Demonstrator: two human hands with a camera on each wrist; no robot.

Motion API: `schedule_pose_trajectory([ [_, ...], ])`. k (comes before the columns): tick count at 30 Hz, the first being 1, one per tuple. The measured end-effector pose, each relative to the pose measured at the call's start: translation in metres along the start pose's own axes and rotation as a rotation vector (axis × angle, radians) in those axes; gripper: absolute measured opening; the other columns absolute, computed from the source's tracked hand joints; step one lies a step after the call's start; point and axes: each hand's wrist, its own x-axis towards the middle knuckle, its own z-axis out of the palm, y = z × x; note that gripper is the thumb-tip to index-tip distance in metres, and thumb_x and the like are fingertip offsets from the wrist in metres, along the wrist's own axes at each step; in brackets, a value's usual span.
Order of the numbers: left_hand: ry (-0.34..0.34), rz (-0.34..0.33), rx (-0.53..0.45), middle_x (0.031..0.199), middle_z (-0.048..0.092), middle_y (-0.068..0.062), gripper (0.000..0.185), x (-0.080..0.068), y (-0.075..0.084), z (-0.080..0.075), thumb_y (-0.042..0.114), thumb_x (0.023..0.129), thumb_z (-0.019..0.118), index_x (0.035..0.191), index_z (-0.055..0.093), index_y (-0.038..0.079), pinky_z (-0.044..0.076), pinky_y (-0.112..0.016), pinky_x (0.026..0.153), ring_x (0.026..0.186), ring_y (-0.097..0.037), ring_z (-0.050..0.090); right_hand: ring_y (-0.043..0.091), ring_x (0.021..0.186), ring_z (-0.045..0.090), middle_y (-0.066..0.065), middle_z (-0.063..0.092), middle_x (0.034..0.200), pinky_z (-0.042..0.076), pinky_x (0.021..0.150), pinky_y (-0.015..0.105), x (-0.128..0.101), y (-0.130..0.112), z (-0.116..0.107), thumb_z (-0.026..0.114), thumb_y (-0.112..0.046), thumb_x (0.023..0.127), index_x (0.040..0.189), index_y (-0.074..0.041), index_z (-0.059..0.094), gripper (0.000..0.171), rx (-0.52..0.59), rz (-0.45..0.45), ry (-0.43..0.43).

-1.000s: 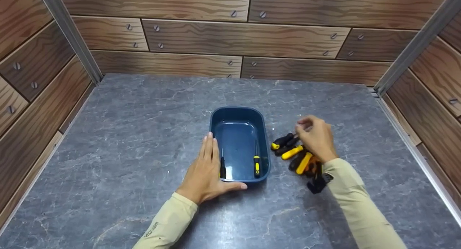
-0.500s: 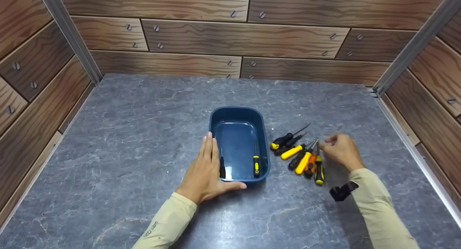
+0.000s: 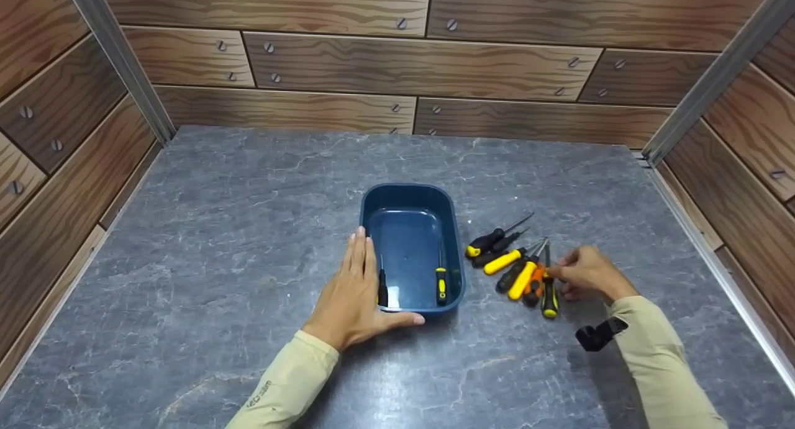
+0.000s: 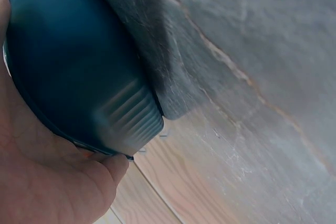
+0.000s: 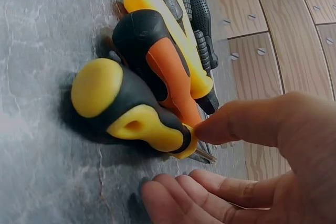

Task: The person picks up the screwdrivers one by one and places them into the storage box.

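My left hand (image 3: 348, 298) rests against the near-left corner of a dark blue plastic box (image 3: 456, 230). Its fingers lie straight along the left wall and the thumb stretches along the near edge. Inside the box are a dark screwdriver (image 3: 382, 289) at the left and a yellow-and-black one (image 3: 441, 286) at the right. My right hand (image 3: 590, 274) is at the right end of a row of screwdrivers. Its thumb reaches the collar of a black-and-yellow screwdriver (image 5: 152, 124), while the other fingers stay spread below, apart from the handle.
To the left of that screwdriver lie several more, among them an orange-and-black one (image 5: 170, 72), yellow-handled ones (image 3: 500, 262) and black-handled ones (image 3: 484, 243). All are on a grey marbled tabletop (image 3: 248, 230). Wood-patterned panels (image 3: 422, 63) enclose the back and sides.
My right hand has drawn away from over the screwdrivers to the right, then come down beside the rightmost one, its thumb at the collar. The left hand and box have stayed put.
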Motion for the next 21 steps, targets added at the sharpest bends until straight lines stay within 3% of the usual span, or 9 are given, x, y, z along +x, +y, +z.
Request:
schedule_pose_trajectory([
  [5, -0.008, -0.005, -0.015, 0.166, -0.003, -0.025, 0.142, 0.0001, 0.0007, -0.0005, 0.092, 0.068, 0.059, 0.157, 0.014, -0.009, 0.026, -0.047, 0.12, 0.154, -0.037, 0.003, 0.015, 0.063, 0.065, 0.012, 0.063, 0.084, 0.06, 0.062, 0.032, -0.0013, -0.0002, 0.0011, 0.072, -0.022, 0.093, 0.107, 0.007, 0.052, 0.038, -0.02, -0.003, 0.007],
  [11, -0.017, -0.005, -0.032, 0.166, -0.003, -0.026, 0.142, 0.0004, 0.0008, -0.0005, 0.091, 0.069, 0.059, 0.157, 0.012, -0.01, 0.021, -0.046, 0.122, 0.154, -0.038, 0.001, 0.014, 0.061, 0.066, 0.011, 0.065, 0.081, 0.06, 0.061, 0.031, -0.0013, 0.0001, 0.0045, 0.07, -0.012, 0.091, 0.102, 0.007, 0.054, 0.028, -0.018, -0.031, 0.003],
  [21, -0.023, -0.012, -0.034, 0.166, -0.005, -0.025, 0.143, 0.0002, 0.0008, -0.0004, 0.092, 0.069, 0.058, 0.158, 0.01, -0.009, 0.019, -0.046, 0.122, 0.154, -0.037, 0.0, 0.012, 0.059, 0.065, 0.007, 0.065, 0.076, 0.059, 0.059, 0.029, -0.002, -0.0005, 0.0068, 0.07, -0.01, 0.09, 0.099, 0.008, 0.058, 0.023, -0.018, -0.042, 0.004],
])
